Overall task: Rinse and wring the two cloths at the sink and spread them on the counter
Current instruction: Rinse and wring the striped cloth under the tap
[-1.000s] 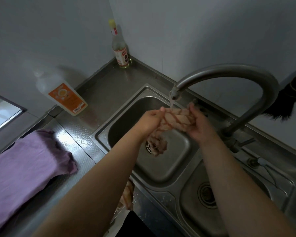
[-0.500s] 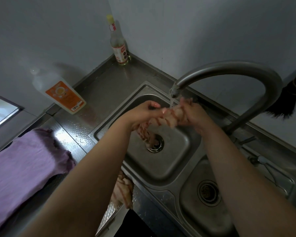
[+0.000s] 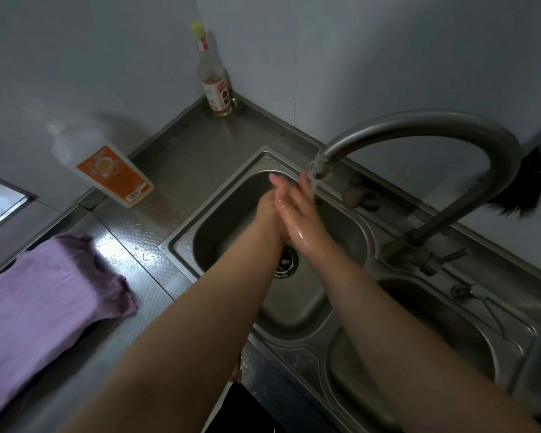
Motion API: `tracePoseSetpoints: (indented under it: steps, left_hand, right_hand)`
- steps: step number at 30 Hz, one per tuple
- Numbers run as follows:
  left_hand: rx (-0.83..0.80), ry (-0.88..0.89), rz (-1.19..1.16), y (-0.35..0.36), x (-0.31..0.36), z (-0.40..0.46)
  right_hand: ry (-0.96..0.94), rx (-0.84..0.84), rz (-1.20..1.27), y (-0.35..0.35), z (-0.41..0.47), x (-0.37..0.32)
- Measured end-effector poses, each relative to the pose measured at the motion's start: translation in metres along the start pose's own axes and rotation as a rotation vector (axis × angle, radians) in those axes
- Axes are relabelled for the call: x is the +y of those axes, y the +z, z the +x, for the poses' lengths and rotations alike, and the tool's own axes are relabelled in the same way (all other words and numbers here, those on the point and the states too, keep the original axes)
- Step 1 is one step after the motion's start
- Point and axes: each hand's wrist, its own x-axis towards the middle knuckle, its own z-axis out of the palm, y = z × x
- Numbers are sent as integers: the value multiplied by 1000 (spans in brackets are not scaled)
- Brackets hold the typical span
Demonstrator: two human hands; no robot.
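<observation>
Over the sink (image 3: 181, 245), wet hands (image 3: 289, 210) press flat together; fingers straight.

A: Hand position relative to the faucet spout (image 3: 320, 170)?
B: Left hand (image 3: 270, 204) and right hand (image 3: 297, 210) directly below it, palms pressed together, fingers straight, wet. Both forearms extend toward it, converging.

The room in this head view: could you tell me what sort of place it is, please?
Most likely a plain home kitchen. A double-basin steel sink with a tall curved faucet is set into a steel counter, with a detergent bottle by the wall and a purple cloth spread out.
</observation>
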Motion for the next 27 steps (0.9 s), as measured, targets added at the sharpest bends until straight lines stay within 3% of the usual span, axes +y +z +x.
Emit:
tracePoseSetpoints:
  steps: [3,5,7,11,14,16,18,22,27]
  left_hand:
    - [-35,28,56,7,-5,-10]
    - [-97,67,111,4,-8,-18]
    - [-149,185,228,-5,-11,-18]
    - [-104,529,754,-22,-4,-18]
    - [81,423,1064,-25,4,-18]
    - [111,278,1121,-32,7,-15]
    - [20,221,1132,-36,6,-16]
    - [29,341,922,-34,2,-24]
    - [46,428,969,-22,-1,-19]
  right_hand:
    - [-50,62,-47,-12,4,-5]
    - [-5,198,-86,-24,14,-9]
    - [87,228,-62,-30,22,-9]
    - [247,27,10,-25,21,4]
    - [202,81,145,-25,19,6]
    - [200,115,262,-32,21,6]
    - [183,163,213,-33,23,3]
    - [44,177,-267,-29,28,-5]
    - [32,247,-227,-21,36,-5]
